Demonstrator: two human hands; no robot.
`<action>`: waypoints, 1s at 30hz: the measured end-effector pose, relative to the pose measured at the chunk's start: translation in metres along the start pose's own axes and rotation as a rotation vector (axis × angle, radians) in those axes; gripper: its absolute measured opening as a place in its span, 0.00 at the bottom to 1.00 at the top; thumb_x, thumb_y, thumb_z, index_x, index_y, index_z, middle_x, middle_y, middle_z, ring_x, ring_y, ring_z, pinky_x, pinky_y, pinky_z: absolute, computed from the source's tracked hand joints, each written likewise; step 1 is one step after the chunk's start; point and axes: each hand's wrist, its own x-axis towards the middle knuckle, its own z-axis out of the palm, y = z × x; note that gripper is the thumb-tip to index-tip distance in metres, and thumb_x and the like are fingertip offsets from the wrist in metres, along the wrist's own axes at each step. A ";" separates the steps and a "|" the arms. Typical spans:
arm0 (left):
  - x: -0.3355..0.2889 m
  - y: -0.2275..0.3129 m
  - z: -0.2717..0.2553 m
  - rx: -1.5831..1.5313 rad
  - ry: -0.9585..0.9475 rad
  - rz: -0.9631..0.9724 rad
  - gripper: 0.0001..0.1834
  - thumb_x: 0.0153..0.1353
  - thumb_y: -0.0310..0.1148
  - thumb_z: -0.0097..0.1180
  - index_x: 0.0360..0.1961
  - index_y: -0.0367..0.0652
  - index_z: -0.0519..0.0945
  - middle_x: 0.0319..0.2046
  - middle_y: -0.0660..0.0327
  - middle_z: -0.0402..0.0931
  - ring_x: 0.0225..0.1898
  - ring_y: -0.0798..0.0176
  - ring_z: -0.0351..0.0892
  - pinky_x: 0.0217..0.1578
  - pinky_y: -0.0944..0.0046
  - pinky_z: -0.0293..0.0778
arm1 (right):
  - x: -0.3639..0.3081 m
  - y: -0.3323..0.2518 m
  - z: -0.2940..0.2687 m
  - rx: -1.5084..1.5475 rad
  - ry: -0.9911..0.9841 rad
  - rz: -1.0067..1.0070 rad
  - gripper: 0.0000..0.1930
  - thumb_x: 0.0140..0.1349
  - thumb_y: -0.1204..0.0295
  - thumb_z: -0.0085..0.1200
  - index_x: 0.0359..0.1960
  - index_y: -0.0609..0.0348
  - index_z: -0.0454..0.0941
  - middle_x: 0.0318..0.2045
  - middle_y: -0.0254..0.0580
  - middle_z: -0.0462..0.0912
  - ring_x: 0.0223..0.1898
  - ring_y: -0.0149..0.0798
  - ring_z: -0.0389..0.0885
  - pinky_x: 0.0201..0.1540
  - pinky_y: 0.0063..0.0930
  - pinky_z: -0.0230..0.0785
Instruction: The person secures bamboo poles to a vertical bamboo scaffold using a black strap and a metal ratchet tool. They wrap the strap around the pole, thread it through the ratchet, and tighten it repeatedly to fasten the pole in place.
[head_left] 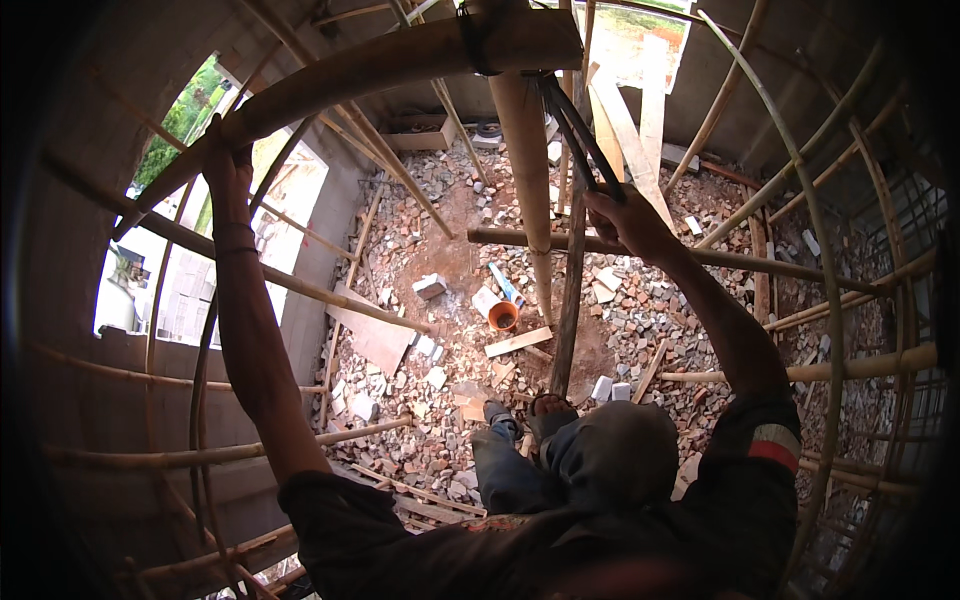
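Note:
Overhead, a thick bamboo pole (350,72) runs crosswise against an upright bamboo post (522,150). Dark wire (480,38) binds the two near the crosswise pole's right end. My left hand (228,165) is raised and closed around the left part of the thick pole. In my right hand (632,222) are the handles of dark long-handled pincers (580,130), which look like a tying tool. Their jaw end meets the joint just below the wire; the post and pole partly hide it. My sandalled feet (548,405) show far below, beside a dark slanting timber (570,310).
Bamboo scaffolding poles cross on both sides, including a horizontal one (700,255) under my right forearm. Broken brick rubble (440,370) covers the floor below. An orange bucket (503,316) stands there. Planks (630,130) lean at a far opening; a window opening (290,190) is left.

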 end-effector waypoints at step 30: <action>0.000 0.007 -0.031 0.358 -0.105 0.205 0.21 0.67 0.43 0.54 0.57 0.46 0.72 0.48 0.58 0.73 0.49 0.62 0.76 0.52 0.63 0.76 | 0.150 0.016 -0.068 -0.733 0.410 -1.117 0.04 0.58 0.79 0.50 0.32 0.61 0.68 0.21 0.46 0.68 0.22 0.46 0.70 0.26 0.34 0.62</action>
